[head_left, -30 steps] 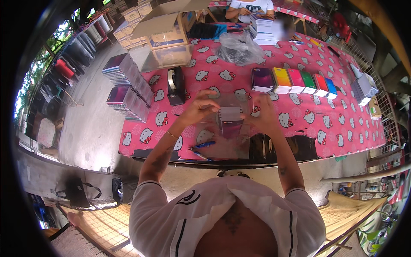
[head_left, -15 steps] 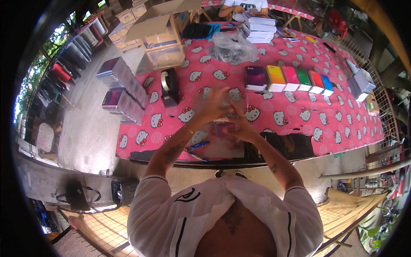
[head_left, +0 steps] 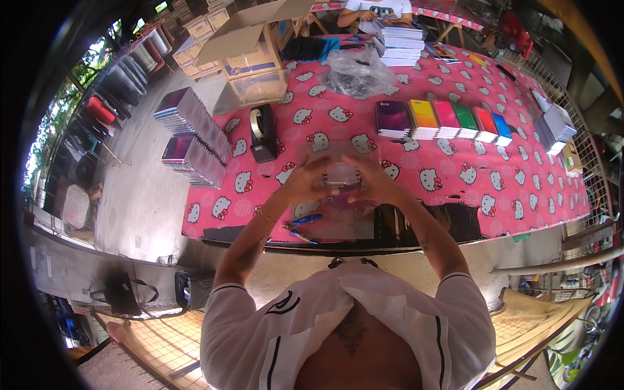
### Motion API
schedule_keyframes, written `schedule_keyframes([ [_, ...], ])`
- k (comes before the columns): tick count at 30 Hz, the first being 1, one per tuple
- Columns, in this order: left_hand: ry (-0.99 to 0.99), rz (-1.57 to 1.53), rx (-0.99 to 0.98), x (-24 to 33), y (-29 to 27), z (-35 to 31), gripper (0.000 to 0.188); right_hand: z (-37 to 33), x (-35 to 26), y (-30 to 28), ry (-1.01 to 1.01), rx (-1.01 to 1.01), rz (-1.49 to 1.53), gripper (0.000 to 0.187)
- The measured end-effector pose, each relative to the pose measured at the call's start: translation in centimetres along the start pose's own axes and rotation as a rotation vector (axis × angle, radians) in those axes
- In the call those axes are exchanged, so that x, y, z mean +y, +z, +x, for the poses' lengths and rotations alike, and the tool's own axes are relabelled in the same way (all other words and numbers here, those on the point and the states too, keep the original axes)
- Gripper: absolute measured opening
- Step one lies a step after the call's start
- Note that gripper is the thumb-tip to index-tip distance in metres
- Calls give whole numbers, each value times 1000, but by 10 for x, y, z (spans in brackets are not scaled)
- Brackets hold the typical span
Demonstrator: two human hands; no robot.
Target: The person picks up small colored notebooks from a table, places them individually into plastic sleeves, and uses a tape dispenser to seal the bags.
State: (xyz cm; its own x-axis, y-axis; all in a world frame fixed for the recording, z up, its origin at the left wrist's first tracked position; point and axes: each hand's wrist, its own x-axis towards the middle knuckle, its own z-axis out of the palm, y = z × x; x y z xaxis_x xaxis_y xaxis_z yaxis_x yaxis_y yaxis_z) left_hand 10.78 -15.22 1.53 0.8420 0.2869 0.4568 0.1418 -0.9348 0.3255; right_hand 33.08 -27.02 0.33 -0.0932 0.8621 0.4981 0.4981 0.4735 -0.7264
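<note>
A small notebook (head_left: pixel 342 174) with a pale upper part and a purple lower part is between my hands, over the table's near middle. My left hand (head_left: pixel 308 178) curves round its left side, and my right hand (head_left: pixel 376 181) curves round its right side. The fingers bend inward along the edges; the exact contact is partly blurred. Below them a see-through plastic sheet (head_left: pixel 354 227) lies on the table. A blue-handled tool (head_left: pixel 305 220) rests by its left part, near my left forearm.
A black tape dispenser (head_left: pixel 262 133) stands left of my hands. Tall notebook stacks (head_left: pixel 188 123) rise at the left edge. Coloured notebooks (head_left: pixel 426 119) form a row at right. Behind are a crumpled plastic bag (head_left: pixel 357 71), an open carton (head_left: pixel 250 55), a book stack (head_left: pixel 398 45) and another person (head_left: pixel 374 12).
My hands have gone from overlapping, with the left one higher and blurred, to facing each other on both sides of the notebook. The whole view has shifted slightly.
</note>
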Motion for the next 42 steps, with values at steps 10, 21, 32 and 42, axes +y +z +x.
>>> schedule_keyframes([
  [10,-339,-94,-137,5,6,21,27,9,4,13,322,-80,-51,25],
  [21,-541,-244,345,-134,43,-25,44,17,46,19,476,54,353,36],
  [32,-1084,-809,911,-203,4,-69,22,3,56,20,488,121,251,32],
  [42,-1213,58,583,-199,-17,-117,40,6,49,31,502,106,317,31],
])
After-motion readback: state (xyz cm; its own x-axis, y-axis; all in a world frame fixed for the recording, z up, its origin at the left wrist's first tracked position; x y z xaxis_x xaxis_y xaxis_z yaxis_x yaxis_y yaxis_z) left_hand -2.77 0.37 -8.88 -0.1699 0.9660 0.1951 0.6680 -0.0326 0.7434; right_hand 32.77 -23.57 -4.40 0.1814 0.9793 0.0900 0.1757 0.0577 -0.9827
